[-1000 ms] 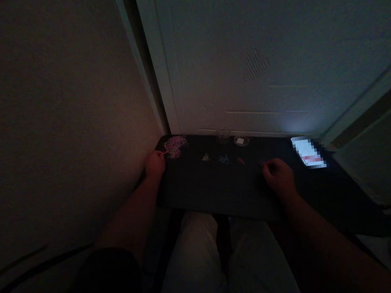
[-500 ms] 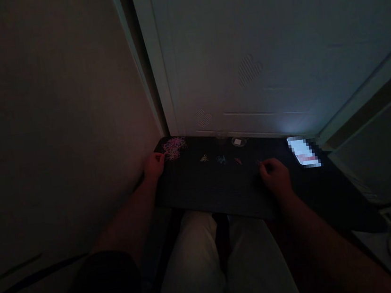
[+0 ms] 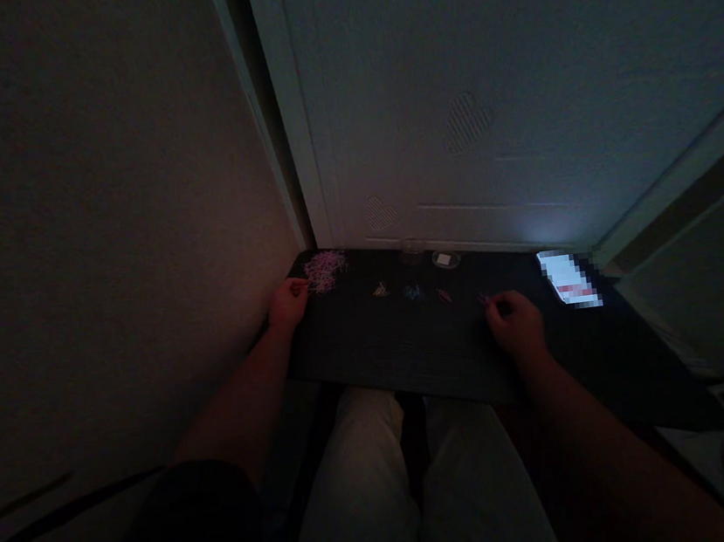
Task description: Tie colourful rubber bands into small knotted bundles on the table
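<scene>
Pinkish slivers [image 3: 326, 270] lie tangled; I cannot tell if left grip [image 3: 288, 303] or right grip [image 3: 516, 322] holds any.

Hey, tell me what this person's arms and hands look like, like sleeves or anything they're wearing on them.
The left hand and right hand are both bare. A dark, plain-looking sleeve ends near the left elbow, leaving that forearm uncovered. The right forearm is uncovered too, with no sleeve in view. It's too dim to rule out small jewellery.
</scene>
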A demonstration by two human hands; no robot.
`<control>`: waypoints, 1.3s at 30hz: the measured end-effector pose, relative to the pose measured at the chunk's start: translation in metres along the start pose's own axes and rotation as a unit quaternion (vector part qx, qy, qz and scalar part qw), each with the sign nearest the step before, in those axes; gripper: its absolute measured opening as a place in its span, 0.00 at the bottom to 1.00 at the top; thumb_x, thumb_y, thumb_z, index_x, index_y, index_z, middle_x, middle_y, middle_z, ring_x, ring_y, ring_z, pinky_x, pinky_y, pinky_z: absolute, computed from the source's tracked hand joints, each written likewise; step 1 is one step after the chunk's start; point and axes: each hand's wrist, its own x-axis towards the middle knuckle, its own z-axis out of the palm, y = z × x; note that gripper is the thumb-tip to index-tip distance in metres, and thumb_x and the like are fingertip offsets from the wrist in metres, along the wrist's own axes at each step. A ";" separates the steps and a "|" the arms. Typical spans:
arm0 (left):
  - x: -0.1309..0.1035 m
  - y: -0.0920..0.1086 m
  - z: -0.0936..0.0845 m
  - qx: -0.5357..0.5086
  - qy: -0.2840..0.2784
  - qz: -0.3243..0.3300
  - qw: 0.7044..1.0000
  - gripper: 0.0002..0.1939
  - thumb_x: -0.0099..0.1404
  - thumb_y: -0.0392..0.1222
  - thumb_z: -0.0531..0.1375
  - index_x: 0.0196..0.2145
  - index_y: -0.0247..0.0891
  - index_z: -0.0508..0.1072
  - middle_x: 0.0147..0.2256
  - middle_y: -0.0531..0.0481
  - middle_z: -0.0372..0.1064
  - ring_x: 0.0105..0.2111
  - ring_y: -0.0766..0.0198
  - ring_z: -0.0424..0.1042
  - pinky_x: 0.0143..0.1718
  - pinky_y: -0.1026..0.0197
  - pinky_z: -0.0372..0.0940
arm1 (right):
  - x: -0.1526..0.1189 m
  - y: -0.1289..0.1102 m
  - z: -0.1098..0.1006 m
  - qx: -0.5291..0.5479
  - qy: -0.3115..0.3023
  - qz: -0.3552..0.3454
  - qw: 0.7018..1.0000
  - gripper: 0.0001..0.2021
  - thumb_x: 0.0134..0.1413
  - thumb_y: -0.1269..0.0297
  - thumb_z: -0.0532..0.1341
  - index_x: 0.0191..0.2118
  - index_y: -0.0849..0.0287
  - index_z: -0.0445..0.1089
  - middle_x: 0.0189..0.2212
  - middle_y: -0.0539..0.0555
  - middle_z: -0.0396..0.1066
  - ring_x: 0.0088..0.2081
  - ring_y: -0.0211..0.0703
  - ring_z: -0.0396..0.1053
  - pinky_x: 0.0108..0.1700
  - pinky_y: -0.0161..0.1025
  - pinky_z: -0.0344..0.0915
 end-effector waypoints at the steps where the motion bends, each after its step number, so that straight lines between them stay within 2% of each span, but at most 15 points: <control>1: 0.000 0.001 0.000 0.000 -0.003 0.001 1.000 0.12 0.57 0.42 0.56 0.38 0.37 0.73 0.33 0.47 0.73 0.32 0.62 0.71 0.35 0.61 0.65 | 0.000 0.000 0.000 -0.002 0.000 -0.001 1.000 0.08 0.46 0.60 0.56 0.28 0.60 0.66 0.25 0.54 0.67 0.27 0.42 0.63 0.30 0.39 0.59; 11: 0.000 0.003 -0.003 0.029 0.021 -0.012 0.999 0.13 0.59 0.46 0.54 0.36 0.36 0.73 0.33 0.47 0.73 0.32 0.61 0.71 0.35 0.61 0.63 | 0.000 -0.001 -0.001 -0.004 0.004 0.007 1.000 0.09 0.46 0.59 0.55 0.27 0.59 0.66 0.26 0.54 0.67 0.28 0.43 0.64 0.31 0.39 0.59; 20: -0.001 0.001 0.000 0.003 0.028 -0.009 1.000 0.12 0.57 0.47 0.56 0.33 0.37 0.71 0.31 0.48 0.72 0.32 0.63 0.70 0.36 0.62 0.64 | 0.000 -0.001 -0.001 -0.003 0.001 0.010 1.000 0.09 0.47 0.59 0.55 0.28 0.60 0.66 0.26 0.55 0.67 0.29 0.44 0.64 0.32 0.40 0.60; 30: 0.001 -0.002 0.000 0.015 0.023 0.003 1.000 0.14 0.59 0.48 0.54 0.35 0.37 0.72 0.31 0.48 0.71 0.30 0.63 0.69 0.34 0.62 0.64 | 0.000 0.001 0.000 -0.005 -0.004 0.001 1.000 0.09 0.47 0.59 0.56 0.28 0.60 0.66 0.26 0.55 0.67 0.28 0.43 0.64 0.31 0.39 0.59; 39: 0.001 -0.001 0.001 -0.040 -0.007 -0.003 0.999 0.12 0.59 0.45 0.56 0.36 0.37 0.73 0.36 0.46 0.74 0.36 0.61 0.72 0.40 0.59 0.65 | 0.000 -0.001 -0.001 -0.003 0.007 -0.006 1.000 0.09 0.47 0.58 0.56 0.28 0.60 0.66 0.26 0.55 0.67 0.28 0.43 0.64 0.31 0.40 0.59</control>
